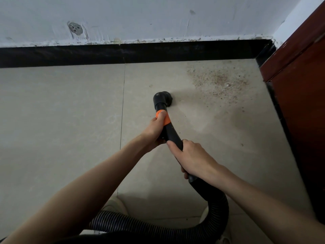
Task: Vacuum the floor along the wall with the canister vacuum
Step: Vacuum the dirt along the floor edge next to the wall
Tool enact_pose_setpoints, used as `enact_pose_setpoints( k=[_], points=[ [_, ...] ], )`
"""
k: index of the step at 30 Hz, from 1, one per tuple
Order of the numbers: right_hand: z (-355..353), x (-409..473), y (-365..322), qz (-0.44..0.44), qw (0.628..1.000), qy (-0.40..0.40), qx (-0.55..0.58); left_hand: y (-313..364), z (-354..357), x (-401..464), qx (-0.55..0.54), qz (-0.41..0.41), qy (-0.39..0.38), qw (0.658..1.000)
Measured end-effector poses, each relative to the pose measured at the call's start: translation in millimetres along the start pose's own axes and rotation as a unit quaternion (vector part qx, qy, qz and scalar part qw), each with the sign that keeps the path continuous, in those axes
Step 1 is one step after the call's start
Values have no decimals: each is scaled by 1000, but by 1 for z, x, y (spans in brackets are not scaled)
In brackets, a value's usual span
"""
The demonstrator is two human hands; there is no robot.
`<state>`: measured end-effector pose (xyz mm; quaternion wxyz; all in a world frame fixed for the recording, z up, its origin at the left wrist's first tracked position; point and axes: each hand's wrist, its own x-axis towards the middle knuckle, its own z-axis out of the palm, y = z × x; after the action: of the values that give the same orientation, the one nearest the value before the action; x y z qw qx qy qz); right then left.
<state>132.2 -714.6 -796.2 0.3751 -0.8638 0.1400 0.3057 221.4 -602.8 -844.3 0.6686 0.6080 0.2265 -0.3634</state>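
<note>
At two o'clock from nozzle (162, 98): debris (216, 80) beside red-brown door (299, 71). Wand (171, 131) pointing twelve o'clock toward baseboard (123, 54). Left hand (155, 129), right hand (191, 159) both wrapped around it.

A reddish-brown wooden panel (299, 71) is seen along the right edge, standing in the far right corner of the room. A rough grey patched spot (75, 29) is seen at the upper left, amid scraped white paint.
</note>
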Motion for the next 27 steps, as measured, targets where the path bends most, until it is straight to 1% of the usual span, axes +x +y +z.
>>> enact_pose_setpoints(
  k=[8,13,17,20,24,27],
  points=[
    [-11,3,13,44,997,64,-24,13,34,16,57,-9,-67,996],
    [-19,6,19,59,996,74,-5,20,49,20,98,0,-80,992],
    [-19,9,20,50,997,52,41,20,45,21,116,9,-86,990],
    [-18,12,20,37,995,29,86,20,36,18,99,13,-73,992],
    [-13,15,19,8,991,-37,131,12,15,6,52,34,-23,998],
    [-2,12,16,-18,986,-100,134,-4,-6,-7,3,31,25,999]
  ],
)
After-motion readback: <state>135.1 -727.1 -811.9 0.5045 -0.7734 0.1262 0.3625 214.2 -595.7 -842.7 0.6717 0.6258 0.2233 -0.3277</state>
